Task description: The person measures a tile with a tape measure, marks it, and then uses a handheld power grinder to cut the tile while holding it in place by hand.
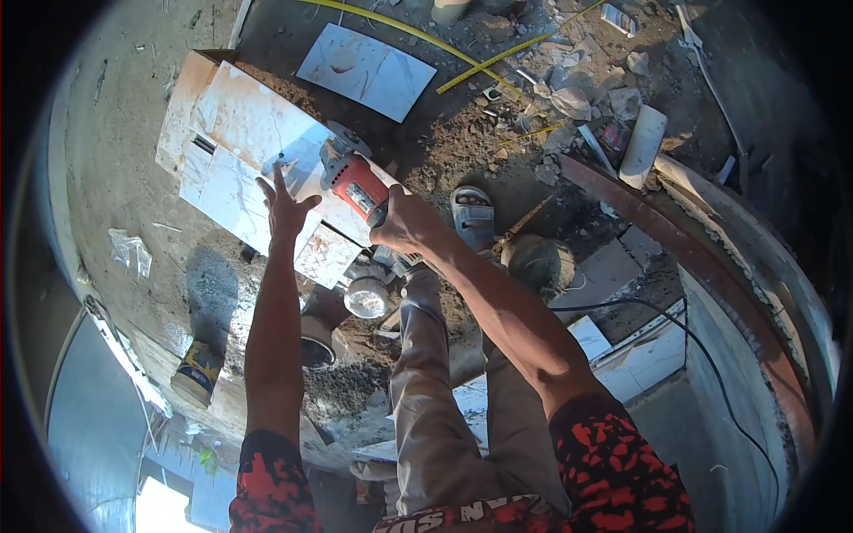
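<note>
My right hand (405,222) is closed around the rear of a red angle grinder (359,188). The grinder's grey head and round disc (348,139) sit at the right edge of a marbled white tile (253,111). Whether the disc touches the tile I cannot tell. Fingers spread, my left hand (287,213) is over the stacked tiles, left of the grinder. Its fingertips point toward a small dark spot on the tile. Several tile pieces lie beneath, among them a smaller patterned piece (327,256).
Another marbled tile (366,71) lies beyond, beside a yellow measuring tape (493,64). Rubble (573,102) and a pale cylinder (643,147) are at far right. Nearer are a clear jar (366,296), a round container (538,265), a bucket (197,373) and a black cable (711,360).
</note>
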Motion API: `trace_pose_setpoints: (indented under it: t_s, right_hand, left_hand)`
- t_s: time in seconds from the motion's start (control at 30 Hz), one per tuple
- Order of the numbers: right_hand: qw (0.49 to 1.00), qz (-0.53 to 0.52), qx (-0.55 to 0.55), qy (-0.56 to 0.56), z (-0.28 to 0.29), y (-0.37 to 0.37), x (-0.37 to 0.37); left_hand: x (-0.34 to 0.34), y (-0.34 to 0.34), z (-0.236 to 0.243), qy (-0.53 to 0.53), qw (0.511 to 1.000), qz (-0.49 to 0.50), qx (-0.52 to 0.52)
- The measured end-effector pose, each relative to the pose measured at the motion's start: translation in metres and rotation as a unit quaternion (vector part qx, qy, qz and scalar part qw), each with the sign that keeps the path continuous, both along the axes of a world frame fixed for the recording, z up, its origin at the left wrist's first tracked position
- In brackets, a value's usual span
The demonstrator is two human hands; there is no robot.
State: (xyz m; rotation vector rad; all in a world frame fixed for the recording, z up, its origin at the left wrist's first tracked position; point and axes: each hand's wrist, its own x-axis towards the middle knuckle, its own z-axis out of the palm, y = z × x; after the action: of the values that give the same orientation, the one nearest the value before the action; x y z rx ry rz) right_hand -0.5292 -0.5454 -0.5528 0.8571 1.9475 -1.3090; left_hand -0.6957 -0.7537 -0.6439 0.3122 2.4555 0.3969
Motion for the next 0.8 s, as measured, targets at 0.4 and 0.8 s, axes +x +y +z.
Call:
trace_pose_setpoints:
  t_s: [0.4,0.8]
  right_hand:
    - [1.0,0.009,-0.008,-0.008,-0.005,-0.012,-0.002]
    - [0.999,0.025,0.014,-0.022,-0.011,-0.011,0.001]
  left_hand:
    - [0.001,0.0,-0.011,-0.013,1.0,0.009,-0.013]
    - [0.004,0.0,-0.014,-0.017,1.0,0.012,0.001]
